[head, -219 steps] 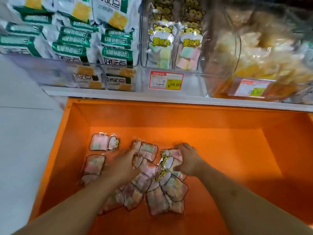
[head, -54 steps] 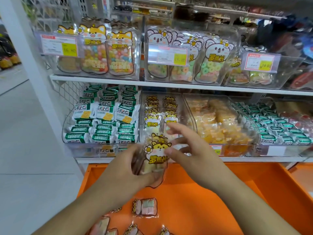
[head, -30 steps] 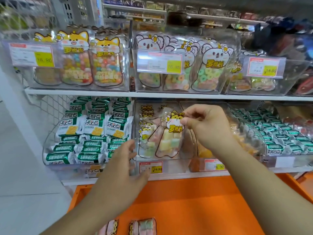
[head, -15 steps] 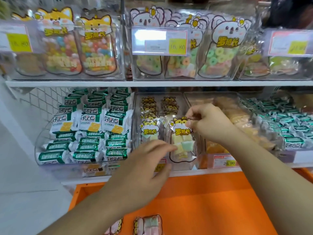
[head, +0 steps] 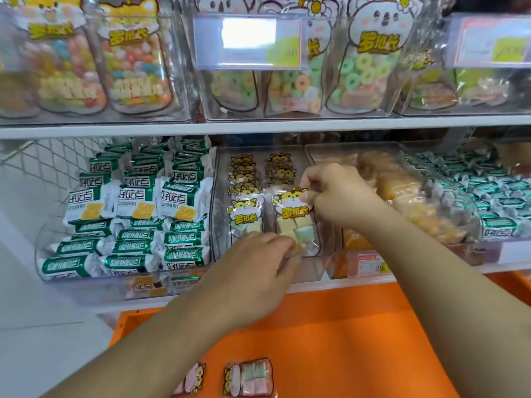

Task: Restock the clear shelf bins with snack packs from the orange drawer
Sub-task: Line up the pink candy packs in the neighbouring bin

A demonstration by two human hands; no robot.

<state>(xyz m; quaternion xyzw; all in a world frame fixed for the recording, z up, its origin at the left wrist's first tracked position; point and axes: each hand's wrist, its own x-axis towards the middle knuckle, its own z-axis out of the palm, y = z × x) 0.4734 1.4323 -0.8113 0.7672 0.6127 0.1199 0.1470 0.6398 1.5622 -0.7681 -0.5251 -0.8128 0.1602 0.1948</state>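
A clear snack pack (head: 294,218) with a yellow cat label and pastel cubes stands upright at the front of the middle clear bin (head: 311,270), in its right row. My right hand (head: 333,193) pinches the pack's top edge. My left hand (head: 255,271) holds the pack's bottom corner through curled fingers at the bin's front wall. Another pack of the same kind (head: 244,216) stands in the left row, with several more behind. Below, the orange drawer (head: 359,334) is pulled out, and two loose packs (head: 248,377) lie in it near the bottom edge.
Green and white cracker packs (head: 138,214) fill the bin to the left. A bin of yellow wrapped snacks (head: 408,202) and green wrapped bars (head: 494,196) sit to the right. The upper shelf (head: 258,127) carries bins of candy pouches with price tags.
The camera has come closer to the shelf. My right hand has lowered the pack deeper into the bin's right row, and my left hand has risen to the pack's bottom corner.
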